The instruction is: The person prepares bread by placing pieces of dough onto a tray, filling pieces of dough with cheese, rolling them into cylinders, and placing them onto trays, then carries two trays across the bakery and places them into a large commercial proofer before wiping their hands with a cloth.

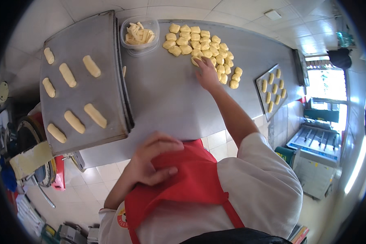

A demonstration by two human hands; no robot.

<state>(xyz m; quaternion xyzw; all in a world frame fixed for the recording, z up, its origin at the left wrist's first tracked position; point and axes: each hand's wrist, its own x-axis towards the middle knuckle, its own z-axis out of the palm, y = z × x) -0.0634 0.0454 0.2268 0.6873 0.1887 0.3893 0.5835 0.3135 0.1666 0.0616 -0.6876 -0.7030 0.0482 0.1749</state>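
My right hand (pixel 208 75) reaches over the table, its fingers stretched out and the thumb apart. The fingertips touch a pale yellow dough piece (pixel 194 61) at the near edge of a cluster of small dough pieces (pixel 205 45). My left hand (pixel 153 157) hangs in front of my red apron (pixel 183 171), slightly blurred, with fingers and thumb apart and nothing in them. At the far left of the cluster, a clear plastic tub (pixel 139 49) holds pale cut sticks (pixel 137 33).
A large metal tray (pixel 81 95) with several rolled dough logs (pixel 96 115) lies on the left, on top of other trays. Farther right on the steel table (pixel 166 101), a smaller tray (pixel 268 106) carries several small rolls. One pale stick (pixel 124 71) lies beside the big tray.
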